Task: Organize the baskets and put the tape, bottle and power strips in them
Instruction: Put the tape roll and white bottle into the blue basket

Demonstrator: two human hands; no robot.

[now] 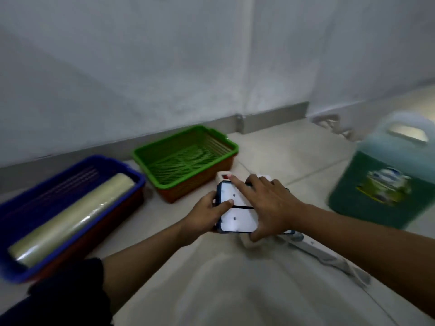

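The power strips (237,209) lie in a small stack on the floor (294,149), in the middle of the scene, between both hands. The left hand (207,214) holds the stack from its left side, thumb curled on top. The right hand (266,203) lies over the right side with fingers spread and curved around it, the forefinger stretched to the far end. At the left, the blue basket (131,182) contains a roll of tape (73,216). The green basket (186,156) stands just beyond the strips, close to the wall (141,67). The big green bottle (386,177) stands at the right, apart from the hands. A white cable (327,255) lies on the floor near the right forearm.
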